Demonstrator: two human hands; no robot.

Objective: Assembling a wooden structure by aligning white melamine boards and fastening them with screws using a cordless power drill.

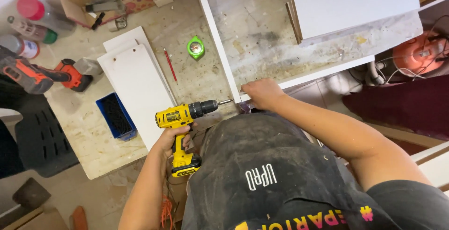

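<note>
Yellow cordless drill (183, 117) sits mid-frame, bit aimed at the corner of the white panel frame (220, 43). Left hand (174, 138) is wrapped tight around its grip; right hand (263, 93) presses down on the frame corner, fingers curled. Green tape measure (195, 47) lies on the bench (84, 127) above.

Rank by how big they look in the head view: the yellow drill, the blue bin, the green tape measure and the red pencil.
1. Yellow drill, though it is nearer the camera, which flatters it.
2. Blue bin, close behind.
3 and 4. Green tape measure and red pencil: too alike to rank, one round, one long and thin.
</note>
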